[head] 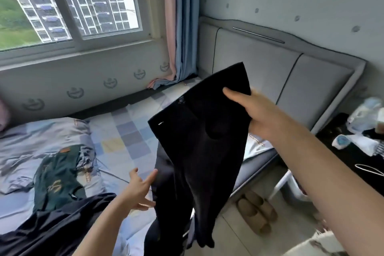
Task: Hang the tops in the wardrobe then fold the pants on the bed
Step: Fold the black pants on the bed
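While right hand (pixel 257 114) grips pants (pixel 199 151)

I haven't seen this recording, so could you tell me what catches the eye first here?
Black pants hang mid-frame, gripped at the waistband by the right hand, while the open left hand reaches toward them. Behind lie a dark green garment on the bed and slippers on the floor.

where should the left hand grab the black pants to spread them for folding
Judging by the pose: the free corner of the waistband, coming from the left. The right hand already pinches the black pants at the opposite waistband corner, so they hang tilted, legs dangling over the bed edge. The left hand, open, sits just below that corner.
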`<move>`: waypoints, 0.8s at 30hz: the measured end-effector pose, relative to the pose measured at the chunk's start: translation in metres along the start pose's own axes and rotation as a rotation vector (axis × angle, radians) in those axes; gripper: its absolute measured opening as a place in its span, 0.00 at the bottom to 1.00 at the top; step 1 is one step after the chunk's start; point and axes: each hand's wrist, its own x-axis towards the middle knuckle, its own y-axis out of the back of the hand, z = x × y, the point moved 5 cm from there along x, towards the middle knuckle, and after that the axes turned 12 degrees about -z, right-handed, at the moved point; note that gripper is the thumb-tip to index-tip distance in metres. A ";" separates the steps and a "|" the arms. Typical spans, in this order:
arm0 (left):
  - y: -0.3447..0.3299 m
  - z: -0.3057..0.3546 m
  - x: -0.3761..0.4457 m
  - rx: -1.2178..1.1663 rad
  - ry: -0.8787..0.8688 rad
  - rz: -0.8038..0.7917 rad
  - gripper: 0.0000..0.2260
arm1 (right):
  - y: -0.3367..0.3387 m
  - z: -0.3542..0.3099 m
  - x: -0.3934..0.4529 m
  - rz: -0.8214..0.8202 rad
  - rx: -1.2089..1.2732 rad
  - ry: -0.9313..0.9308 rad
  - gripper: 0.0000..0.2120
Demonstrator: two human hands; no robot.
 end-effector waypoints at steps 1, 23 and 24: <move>0.008 0.006 0.005 -0.011 -0.012 0.024 0.37 | -0.003 -0.005 0.002 -0.064 -0.024 -0.008 0.07; -0.170 0.076 0.060 -0.525 -0.078 -0.678 0.28 | 0.122 -0.049 0.003 -0.056 0.105 -0.032 0.15; -0.168 0.080 0.058 -0.537 -0.119 -0.661 0.26 | 0.128 -0.050 0.005 -0.048 0.098 -0.032 0.15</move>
